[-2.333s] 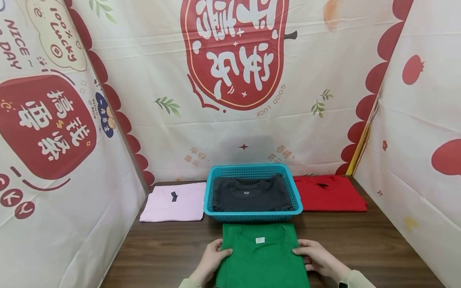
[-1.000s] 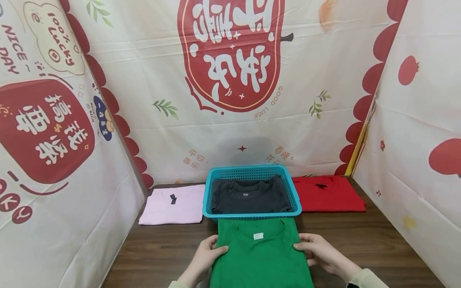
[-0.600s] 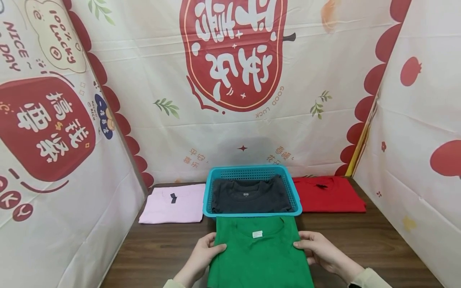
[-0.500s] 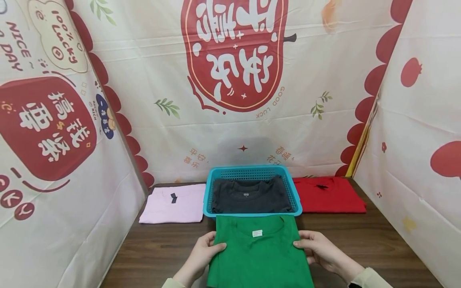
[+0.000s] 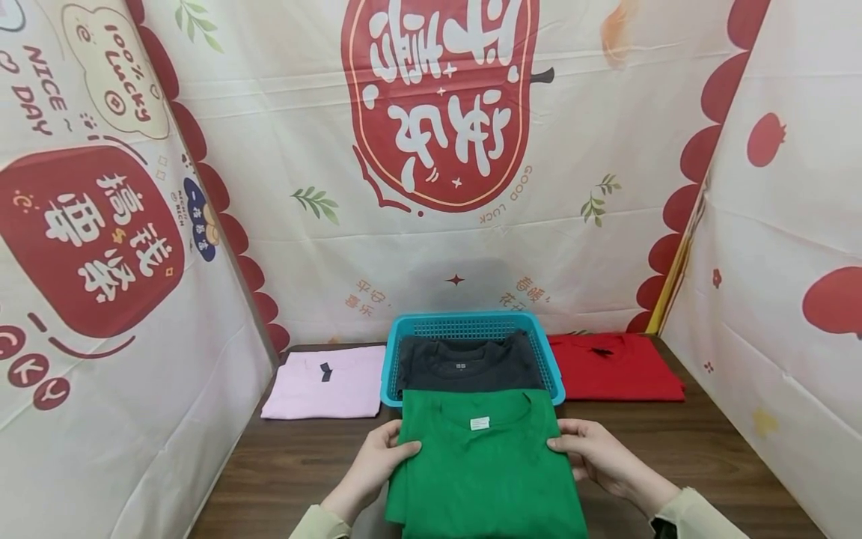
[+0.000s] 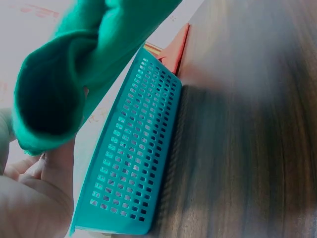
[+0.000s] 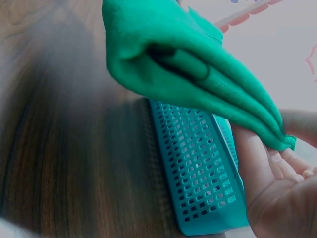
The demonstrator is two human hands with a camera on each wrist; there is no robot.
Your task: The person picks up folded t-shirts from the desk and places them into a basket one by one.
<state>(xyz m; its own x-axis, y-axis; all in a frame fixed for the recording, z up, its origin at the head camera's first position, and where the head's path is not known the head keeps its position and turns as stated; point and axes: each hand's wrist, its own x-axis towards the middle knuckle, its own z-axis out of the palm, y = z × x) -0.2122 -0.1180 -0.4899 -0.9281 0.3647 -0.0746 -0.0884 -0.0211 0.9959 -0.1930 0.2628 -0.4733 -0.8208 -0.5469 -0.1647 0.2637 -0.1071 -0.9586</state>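
While the left hand (image 5: 373, 464) pinches one side edge of the folded green shirt (image 5: 485, 479), thumb on top and fingers beneath, the right hand (image 5: 602, 458) pinches the opposite edge in the same manner. The shirt is held raised above the brown table (image 5: 680, 449) — both wrist views show its folds clear of the surface — with a white label (image 5: 480, 424) visible at the neckline. In the head view its far edge overlaps the near rim of the blue basket (image 5: 471, 327); contact with the rim cannot be determined. Inside the basket lies a folded dark grey shirt (image 5: 465, 372), its near part hidden. A folded pink shirt (image 5: 323, 397) lies just left of the basket, a folded red shirt (image 5: 619, 378) just right. Behind hangs a printed cloth (image 5: 572, 254).
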